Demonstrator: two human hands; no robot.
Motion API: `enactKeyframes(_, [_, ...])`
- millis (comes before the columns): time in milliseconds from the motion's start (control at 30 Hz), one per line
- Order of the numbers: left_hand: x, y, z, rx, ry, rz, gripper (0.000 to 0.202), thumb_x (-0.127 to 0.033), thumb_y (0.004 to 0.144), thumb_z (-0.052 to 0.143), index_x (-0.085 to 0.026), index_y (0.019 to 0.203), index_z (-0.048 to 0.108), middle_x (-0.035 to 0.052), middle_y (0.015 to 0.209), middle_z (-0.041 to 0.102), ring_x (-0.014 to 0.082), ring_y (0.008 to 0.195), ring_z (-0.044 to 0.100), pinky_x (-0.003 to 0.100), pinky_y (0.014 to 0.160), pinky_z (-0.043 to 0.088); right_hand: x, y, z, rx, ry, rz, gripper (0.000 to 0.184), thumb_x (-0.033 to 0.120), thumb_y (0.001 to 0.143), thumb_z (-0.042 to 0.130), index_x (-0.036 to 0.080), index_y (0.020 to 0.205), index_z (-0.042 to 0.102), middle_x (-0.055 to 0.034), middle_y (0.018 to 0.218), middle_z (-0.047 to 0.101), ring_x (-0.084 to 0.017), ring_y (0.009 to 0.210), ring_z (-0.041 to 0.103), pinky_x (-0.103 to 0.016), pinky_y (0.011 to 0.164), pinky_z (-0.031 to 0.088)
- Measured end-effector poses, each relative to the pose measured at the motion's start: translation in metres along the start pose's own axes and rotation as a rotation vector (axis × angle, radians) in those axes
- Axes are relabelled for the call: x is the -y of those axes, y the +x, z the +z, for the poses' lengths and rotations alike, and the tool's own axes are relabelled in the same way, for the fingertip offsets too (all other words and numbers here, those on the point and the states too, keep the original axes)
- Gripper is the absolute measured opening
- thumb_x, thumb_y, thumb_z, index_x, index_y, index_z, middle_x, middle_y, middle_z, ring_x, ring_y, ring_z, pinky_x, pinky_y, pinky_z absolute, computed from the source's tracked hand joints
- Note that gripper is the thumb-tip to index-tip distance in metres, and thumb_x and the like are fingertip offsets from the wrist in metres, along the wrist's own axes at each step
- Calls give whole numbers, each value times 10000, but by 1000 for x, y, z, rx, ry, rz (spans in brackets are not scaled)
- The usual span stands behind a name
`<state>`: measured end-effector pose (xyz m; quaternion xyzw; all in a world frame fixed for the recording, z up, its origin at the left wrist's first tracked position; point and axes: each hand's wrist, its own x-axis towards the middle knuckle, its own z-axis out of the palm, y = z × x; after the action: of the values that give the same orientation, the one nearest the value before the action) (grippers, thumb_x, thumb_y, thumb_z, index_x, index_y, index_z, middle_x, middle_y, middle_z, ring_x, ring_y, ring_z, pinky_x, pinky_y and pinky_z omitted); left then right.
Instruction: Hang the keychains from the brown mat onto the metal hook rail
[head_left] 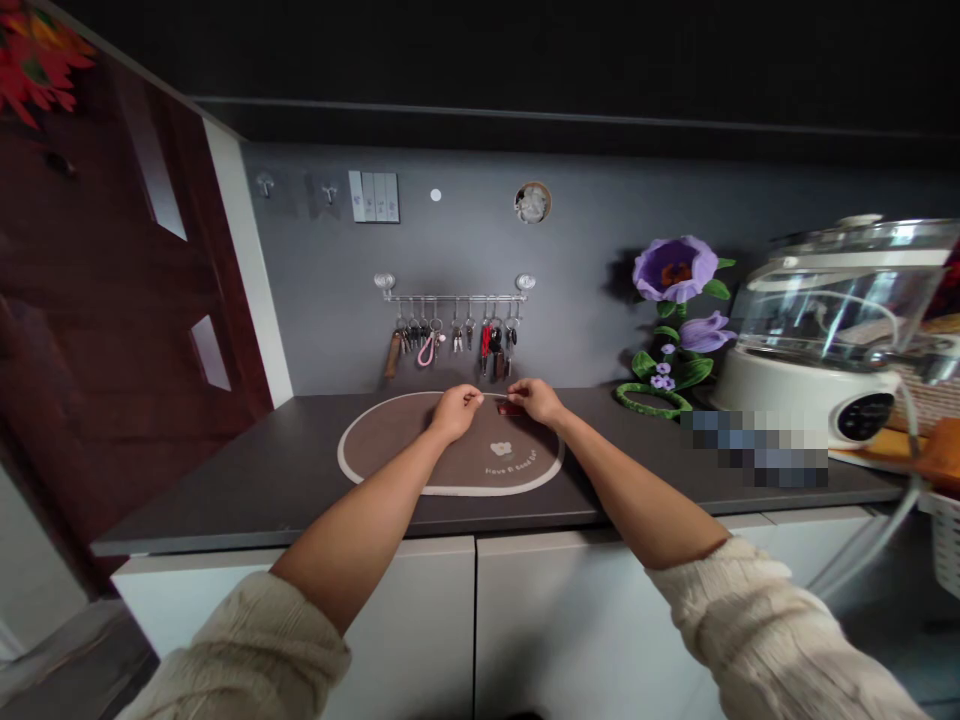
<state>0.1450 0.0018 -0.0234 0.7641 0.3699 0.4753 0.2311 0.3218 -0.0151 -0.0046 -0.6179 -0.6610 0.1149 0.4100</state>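
My left hand point(457, 412) is over the far part of an oval brown mat point(405, 440) with a pale rim. Its fingertips are pinched together, and whatever they may hold is too small to tell. Just to the right, my right hand point(536, 400) is also closed, thumb and fingers together. A small flat dark red piece point(511, 410) shows under its fingertips, seemingly held by them; its kind cannot be made out. A gap separates the two hands. Behind them, several keys point(457, 338) hang on a clear hook rail point(457, 298) on the grey wall.
Purple artificial flowers point(675, 270) with a green ring base stand at the right of the dark countertop point(247, 470). Beyond them is a white appliance point(795, 390) with a clear top and a hose. A dark cabinet point(480, 60) overhangs the counter. A reddish-brown door point(127, 300) is at left.
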Motion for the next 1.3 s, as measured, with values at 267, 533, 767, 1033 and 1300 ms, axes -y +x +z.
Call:
enactKeyframes(267, [0,0,-1,26,51,2,136,-198,720,494,-132,769,603,55,763,631,133,698,552,255,683,425,3,-6,-5,191,-331,-84,209,251,683,593,180,866,666,-44,802,663,-157,734,585,-230,663,418])
enactKeyframes(533, [-1,-1,0,36,61,6,118,-169,710,502,-134,751,607,43,755,629,119,690,547,239,677,424,1,-4,0,157,-185,-57,311,159,655,619,135,965,609,-64,873,659,-143,786,597,-217,711,437])
enactKeyframes(767, [0,0,0,31,56,-4,130,-160,714,497,-130,761,614,47,752,629,120,684,546,245,677,427,7,-9,3,204,207,-51,262,52,641,597,138,889,599,-23,751,658,-105,666,600,-239,702,467])
enactKeyframes(1033, [1,2,0,30,-78,-57,190,-199,744,478,-125,834,628,75,864,645,145,772,563,275,754,420,17,-14,5,336,582,5,311,94,639,633,137,942,580,-27,752,636,-94,657,581,-247,666,472])
enactKeyframes(1300, [-10,-2,-5,16,-216,-191,175,-225,724,514,-115,797,630,47,748,644,114,651,536,254,670,423,24,-20,4,427,733,48,312,91,650,623,149,950,560,-37,778,630,-111,724,597,-221,625,464])
